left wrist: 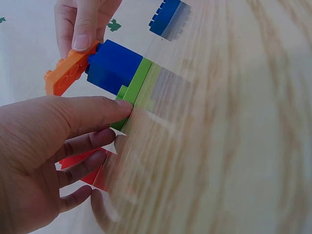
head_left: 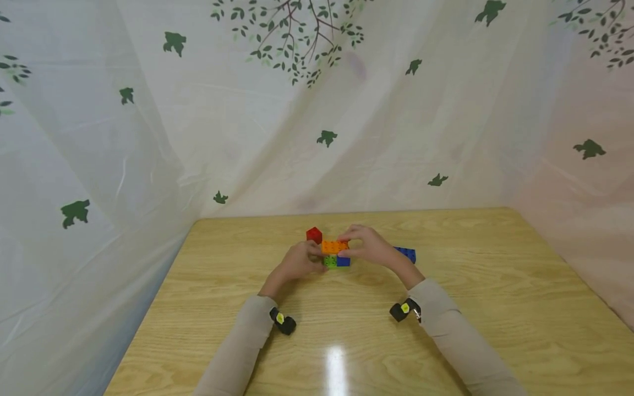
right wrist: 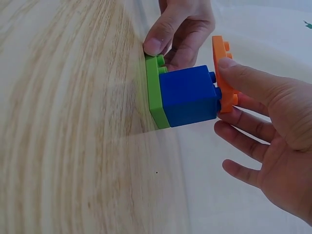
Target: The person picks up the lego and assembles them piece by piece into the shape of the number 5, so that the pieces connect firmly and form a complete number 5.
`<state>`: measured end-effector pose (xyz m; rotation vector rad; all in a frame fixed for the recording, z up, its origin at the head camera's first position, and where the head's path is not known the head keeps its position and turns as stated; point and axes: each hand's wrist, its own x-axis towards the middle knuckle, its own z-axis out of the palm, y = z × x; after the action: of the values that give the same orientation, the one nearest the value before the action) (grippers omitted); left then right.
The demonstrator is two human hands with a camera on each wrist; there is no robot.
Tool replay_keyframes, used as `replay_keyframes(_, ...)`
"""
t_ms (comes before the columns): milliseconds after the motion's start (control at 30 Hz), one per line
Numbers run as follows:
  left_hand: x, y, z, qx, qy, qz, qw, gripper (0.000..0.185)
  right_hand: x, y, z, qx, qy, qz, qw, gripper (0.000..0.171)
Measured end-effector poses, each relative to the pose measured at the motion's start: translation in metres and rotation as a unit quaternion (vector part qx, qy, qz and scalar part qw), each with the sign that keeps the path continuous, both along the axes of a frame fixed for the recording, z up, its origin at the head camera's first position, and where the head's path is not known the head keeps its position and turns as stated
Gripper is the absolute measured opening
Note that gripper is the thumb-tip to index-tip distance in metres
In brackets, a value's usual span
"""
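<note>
Both hands meet over a small stack of toy bricks near the middle of the wooden surface (head_left: 446,341). The right hand (head_left: 373,247) pinches a flat orange plate (right wrist: 222,73) between thumb and fingers, its grip closed on the plate's edge. The plate sits tilted against the studded top of a blue brick (right wrist: 187,95), touching it but not lying flush on the studs. Directly under that grip, the blue brick sits on a thin green plate (right wrist: 155,92), which lies on the surface.

The left hand (head_left: 297,263) steadies the stack from the other side: its thumb tip (left wrist: 119,107) presses the end of the green plate, with the other fingers loosely bent beside it and closing round nothing. From the left wrist view, the orange plate juts out beyond the blue brick, toward the right hand's fingers (left wrist: 85,29).

Just behind the left hand's grip, on the far side from the person, stands a red brick (head_left: 314,235), near the stack; whether it touches the stack cannot be told. Beyond the right hand, partly hidden by its wrist, lies a second blue brick (head_left: 407,253), apart from the stack. A pale curtain printed with green leaves and birds (head_left: 327,137) hangs round the surface.
</note>
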<state>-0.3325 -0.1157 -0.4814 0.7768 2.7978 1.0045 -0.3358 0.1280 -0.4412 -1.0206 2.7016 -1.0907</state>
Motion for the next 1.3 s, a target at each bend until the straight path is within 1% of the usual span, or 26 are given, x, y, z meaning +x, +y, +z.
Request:
replay_keyframes(533,0.0002,0.0003,0.0001,0.000,-0.001,0.001,1.0000,0.032,0.0009,0.0015,0.0014,-0.003,-0.015,0.003,1.000,0.040)
replay_keyframes(800,0.0001,-0.0002,0.0004,-0.003,0.009,-0.011,0.9999,0.031,0.0015,0.0004,0.0015,0.000,-0.024,0.006,1.000,0.037)
replay_keyframes(967,-0.0006,-0.0004,-0.0013,0.000,0.005,-0.011,0.9999,0.031,0.0021,0.0003,0.0027,0.003,-0.021,0.011,1.000,0.036)
replay_keyframes(1200,0.0001,-0.0005,-0.0015,0.000,0.004,-0.012,0.9999,0.033,0.0038,0.0013,0.0063,0.009,-0.025,0.000,1.000,0.038)
replay_keyframes(1300,0.0006,-0.0003,-0.0005,0.001,0.005,-0.012,0.9999,0.033,0.0038,0.0021,0.0074,0.011,-0.024,0.001,1.000,0.039)
